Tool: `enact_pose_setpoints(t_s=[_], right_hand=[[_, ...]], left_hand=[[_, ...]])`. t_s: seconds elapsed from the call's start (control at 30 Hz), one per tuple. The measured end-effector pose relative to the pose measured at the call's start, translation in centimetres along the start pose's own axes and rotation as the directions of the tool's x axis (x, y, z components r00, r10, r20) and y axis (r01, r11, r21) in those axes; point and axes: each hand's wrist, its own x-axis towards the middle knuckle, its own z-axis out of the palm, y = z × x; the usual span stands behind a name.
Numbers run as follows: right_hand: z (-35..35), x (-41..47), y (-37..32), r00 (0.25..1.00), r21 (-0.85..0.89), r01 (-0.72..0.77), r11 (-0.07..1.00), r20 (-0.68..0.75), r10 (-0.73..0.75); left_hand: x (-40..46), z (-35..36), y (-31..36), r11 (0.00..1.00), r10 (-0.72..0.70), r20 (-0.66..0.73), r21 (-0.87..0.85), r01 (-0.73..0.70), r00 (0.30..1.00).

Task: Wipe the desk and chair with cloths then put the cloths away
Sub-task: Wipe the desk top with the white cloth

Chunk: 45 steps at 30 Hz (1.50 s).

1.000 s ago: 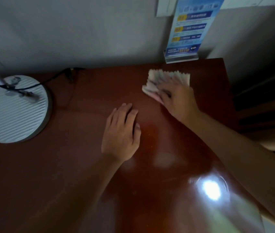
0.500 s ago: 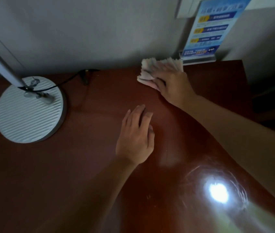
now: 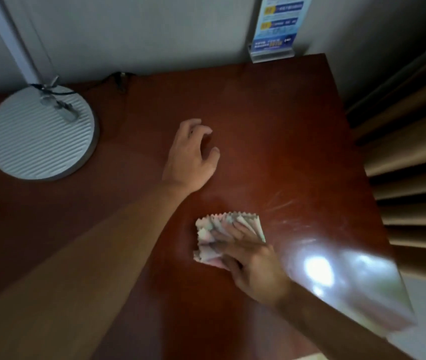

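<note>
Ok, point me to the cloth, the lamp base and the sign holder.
cloth (image 3: 208, 233): head view, upper left folds.
lamp base (image 3: 32, 141): head view, ribbed top.
sign holder (image 3: 271, 54): head view, clear foot.

Sign card (image 3: 275, 27): text illegible.

My right hand (image 3: 252, 263) presses flat on a folded cloth (image 3: 222, 236) on the red-brown desk (image 3: 271, 131). My left hand (image 3: 191, 157) rests near it, fingers loosely bent. A round lamp base (image 3: 32, 141) sits far left.

Grey wall (image 3: 134, 29) behind; pleated curtain (image 3: 414, 157) (prob. beige) at rt.
</note>
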Motion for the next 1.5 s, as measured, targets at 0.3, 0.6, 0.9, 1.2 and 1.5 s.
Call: enact_pose_setpoints(t_s=[0.3,0.6,0.9,1.2,1.5], right_hand=[[-4.8,10.4,2.7,0.872,-0.068,-0.43,0.9,-0.288,0.395],[2.4,0.7,-3.7,0.935,0.049,-0.303,0.952,-0.177,0.307],[3.8,7.2,-6.3,0.919,-0.025,-0.333,0.943,-0.233,0.318],[7.1,5.1,-9.2,0.995,0.026,-0.087,0.996,0.049,0.086],[15.8,8.7,-17.2,0.994,-0.016,0.103,0.995,0.048,-0.102]], left_hand=[[-10.1,-3.7,-0.7,0.964,0.199,0.119,0.155,-0.216,0.973],[-15.7,-3.5,-4.8,0.984,0.144,0.072,0.093,-0.15,0.987],[-16.3,-5.8,-4.2,0.998,0.068,-0.036,0.006,-0.068,0.997],[-23.7,-10.3,-10.9,0.985,-0.05,-0.229,0.147,0.085,0.972],[-25.7,-14.2,-14.9,0.935,-0.289,-0.387,0.084,0.345,0.876]])
